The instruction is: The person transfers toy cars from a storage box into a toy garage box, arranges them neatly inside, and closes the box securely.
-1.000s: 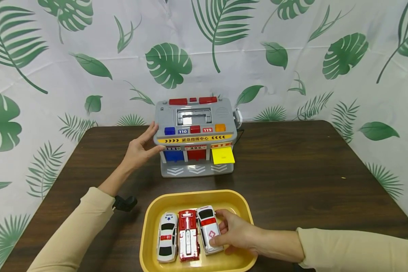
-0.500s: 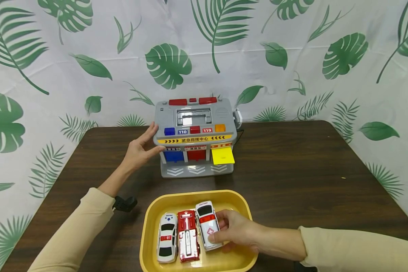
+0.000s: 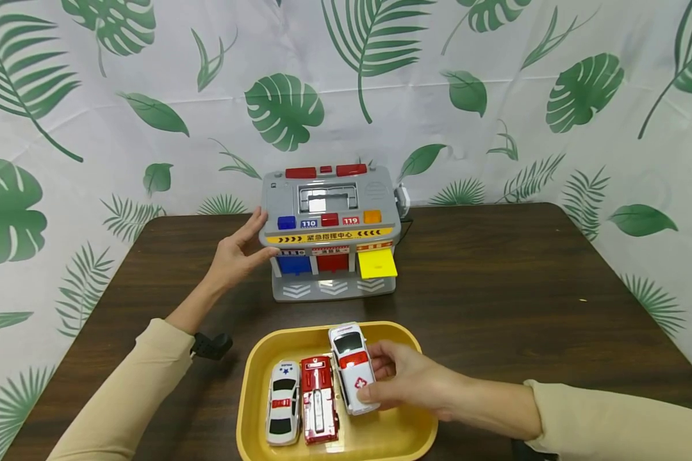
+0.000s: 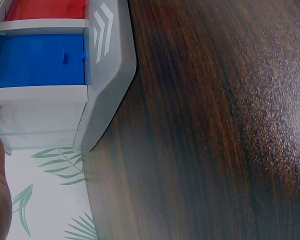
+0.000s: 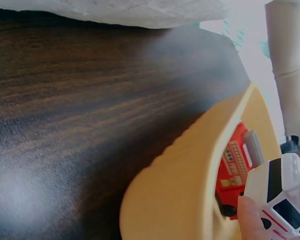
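In the head view my right hand (image 3: 409,381) pinches a white toy ambulance (image 3: 354,371) with a red roof light bar and a red cross. The ambulance is raised over the yellow tray (image 3: 421,410), its front end tilted up near the far rim. Beside it in the tray lie a red toy fire engine (image 3: 320,400) and a white toy police car (image 3: 283,403). My left hand (image 3: 233,256) rests with extended fingers and thumb against the left side of a grey toy emergency station (image 3: 329,230). Part of its thumb or finger shows in the left wrist view.
The station has a blue door (image 3: 295,264), a red door (image 3: 332,262) and a raised yellow door (image 3: 377,264). A dark wooden table (image 3: 496,288) lies under everything. Behind it hangs a white cloth (image 3: 409,128) with green leaves.
My right hand has lifted the ambulance and moved it slightly forward, toward the tray's far rim. The left hand and the station stay in place.
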`<state>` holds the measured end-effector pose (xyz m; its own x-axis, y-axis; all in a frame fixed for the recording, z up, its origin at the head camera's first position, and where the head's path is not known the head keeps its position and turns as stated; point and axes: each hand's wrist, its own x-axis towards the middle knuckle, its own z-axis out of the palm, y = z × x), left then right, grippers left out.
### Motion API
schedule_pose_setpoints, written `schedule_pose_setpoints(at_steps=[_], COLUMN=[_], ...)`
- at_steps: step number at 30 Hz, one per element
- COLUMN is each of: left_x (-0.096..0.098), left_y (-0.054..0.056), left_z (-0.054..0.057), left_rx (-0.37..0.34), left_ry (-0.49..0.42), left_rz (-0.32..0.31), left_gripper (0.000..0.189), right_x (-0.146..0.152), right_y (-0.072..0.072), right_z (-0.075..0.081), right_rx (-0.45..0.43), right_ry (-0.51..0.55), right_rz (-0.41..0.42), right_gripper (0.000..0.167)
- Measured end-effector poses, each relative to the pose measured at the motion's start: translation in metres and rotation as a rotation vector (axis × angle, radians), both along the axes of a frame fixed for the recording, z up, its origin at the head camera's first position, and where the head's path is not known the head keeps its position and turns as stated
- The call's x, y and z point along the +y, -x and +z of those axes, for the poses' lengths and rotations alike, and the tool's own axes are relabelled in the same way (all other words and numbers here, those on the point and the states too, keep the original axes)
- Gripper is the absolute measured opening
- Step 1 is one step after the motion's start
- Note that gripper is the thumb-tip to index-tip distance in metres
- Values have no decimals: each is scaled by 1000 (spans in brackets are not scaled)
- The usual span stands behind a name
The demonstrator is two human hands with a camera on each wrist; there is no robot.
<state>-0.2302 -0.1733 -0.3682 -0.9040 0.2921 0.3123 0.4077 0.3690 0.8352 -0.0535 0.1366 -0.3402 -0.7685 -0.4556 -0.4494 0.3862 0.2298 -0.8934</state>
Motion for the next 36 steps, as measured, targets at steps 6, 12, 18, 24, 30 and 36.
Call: schedule_pose_setpoints(at_steps=[6, 12, 18, 24, 30, 36], left_x=[-1, -1, -1, 0, 1, 9], left_y=[0, -1, -1, 0, -4, -18], left_z=[-1, -1, -2, -1, 4, 23], left_rx=[4, -5, -8, -6, -12, -18], left_ry=[-11, 1, -14, -20, -25, -16], left_rz=[-4, 9, 0, -8, -13, -14], left_gripper=[74, 74, 73, 74, 73, 71], right_x=[5, 12, 28, 45, 66, 81], right_y=[3, 9, 17, 28, 38, 51], right_z=[12, 29, 43, 51, 47, 36], right_rx=[42, 103, 198, 266, 347, 339], right_ry=[50, 15, 34, -86, -191, -243], right_rz=[7, -3, -39, -140, -204, -250], right_gripper=[63, 68, 71, 75, 76, 78])
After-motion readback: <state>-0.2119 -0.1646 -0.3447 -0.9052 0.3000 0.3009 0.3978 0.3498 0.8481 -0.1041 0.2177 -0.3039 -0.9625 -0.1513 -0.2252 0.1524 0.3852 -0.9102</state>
